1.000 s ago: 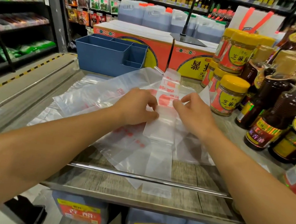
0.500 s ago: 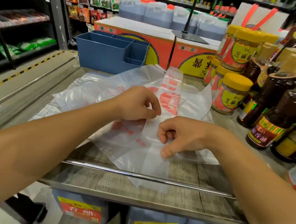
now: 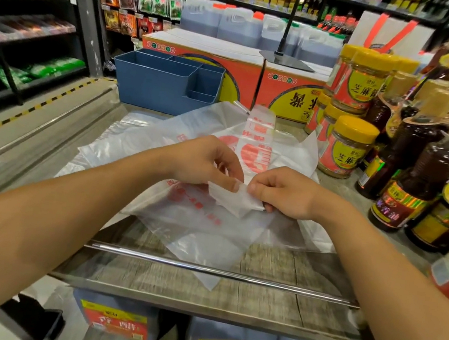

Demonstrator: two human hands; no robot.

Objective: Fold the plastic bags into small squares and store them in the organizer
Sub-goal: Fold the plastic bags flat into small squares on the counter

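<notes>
Left hand [image 3: 204, 161] and right hand [image 3: 284, 192]: both pinch folded end of bag strip [image 3: 237, 199], thumbs on top, other fingers curled, apparently beneath it. Strip raised slightly over loose bags [image 3: 181, 216] on shelf [image 3: 270, 302]. Blue organizer [image 3: 157, 87] well behind.

A second ago my hands lay flat on the folded strip [image 3: 254, 145], fingers spread along its printed middle. Half a second ago my right hand [image 3: 287, 192] had dropped to the strip's near part and curled onto it. Now it has brought that near end up off the pile of loose bags [image 3: 198, 218] and doubled it over into a short white flap [image 3: 232, 198] (its exact layering is too blurred to read). My left hand [image 3: 204, 161] has come in from the left, thumb and forefinger pinching the flap's top edge just beside my right fingertips. The tail that reached the metal rail [image 3: 219, 274] is gone from there.
</notes>
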